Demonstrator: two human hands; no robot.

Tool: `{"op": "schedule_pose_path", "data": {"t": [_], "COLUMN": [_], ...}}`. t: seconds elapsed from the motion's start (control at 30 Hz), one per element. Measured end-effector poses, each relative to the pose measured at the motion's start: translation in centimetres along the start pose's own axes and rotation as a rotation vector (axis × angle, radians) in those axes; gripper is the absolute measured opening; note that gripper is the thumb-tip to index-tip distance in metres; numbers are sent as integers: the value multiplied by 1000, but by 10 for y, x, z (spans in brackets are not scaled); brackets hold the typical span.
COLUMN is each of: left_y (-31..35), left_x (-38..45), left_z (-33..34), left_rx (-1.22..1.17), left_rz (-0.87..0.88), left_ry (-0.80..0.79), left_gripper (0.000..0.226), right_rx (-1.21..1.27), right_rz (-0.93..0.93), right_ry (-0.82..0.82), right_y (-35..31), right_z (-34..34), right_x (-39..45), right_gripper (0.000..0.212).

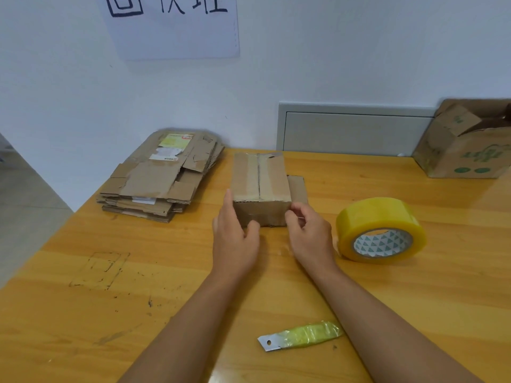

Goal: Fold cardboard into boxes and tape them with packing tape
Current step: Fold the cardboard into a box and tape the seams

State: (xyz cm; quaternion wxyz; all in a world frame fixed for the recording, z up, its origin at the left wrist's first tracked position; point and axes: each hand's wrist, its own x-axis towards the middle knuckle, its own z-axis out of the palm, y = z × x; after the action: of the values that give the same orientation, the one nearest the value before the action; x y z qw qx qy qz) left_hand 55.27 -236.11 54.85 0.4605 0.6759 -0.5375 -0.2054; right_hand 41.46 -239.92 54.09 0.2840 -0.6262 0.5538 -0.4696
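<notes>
Mid-tabletop (359,299), a small cardboard box (260,186), top seam taped, steadied by the left hand (235,239), fingers straight along its left side, thumb on the near face; right hand (309,233) pinching at the near right corner. Side flap jutting right, untaped: likely to spring open if released. Tape roll (380,230) just right, blade (298,337) near. Contents of the closed box unseen; far right, an open carton (464,150) holding another box. Flat cardboard stack (157,178) far left
</notes>
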Motion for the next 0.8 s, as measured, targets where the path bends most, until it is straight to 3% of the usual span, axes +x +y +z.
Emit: {"op": "schedule_pose_path", "data": {"t": [0.17,0.27,0.33,0.5,0.8], "left_y": [-8,-14,-16,-19,-15], "left_x": [5,12,16,16,12], "left_z": [2,2,3,4,7], "left_rx": [134,112,113,116,76], "left_rz": [192,256,286,316,390], "left_ry": [90,190,232,214,213], "left_gripper": [42,19,11,15,14], "right_rx": [-160,-228,-274,-264,-309], "right_rz": [-181,-212,-258,-333,-458], "right_ry": [20,10,-15,48,95], "right_y": [2,2,2,6,3], "right_z": [-1,-2,-1,1,2], "right_x": [-2,-3,-3,-2,-3], "right_gripper": [24,13,22,28,16]}}
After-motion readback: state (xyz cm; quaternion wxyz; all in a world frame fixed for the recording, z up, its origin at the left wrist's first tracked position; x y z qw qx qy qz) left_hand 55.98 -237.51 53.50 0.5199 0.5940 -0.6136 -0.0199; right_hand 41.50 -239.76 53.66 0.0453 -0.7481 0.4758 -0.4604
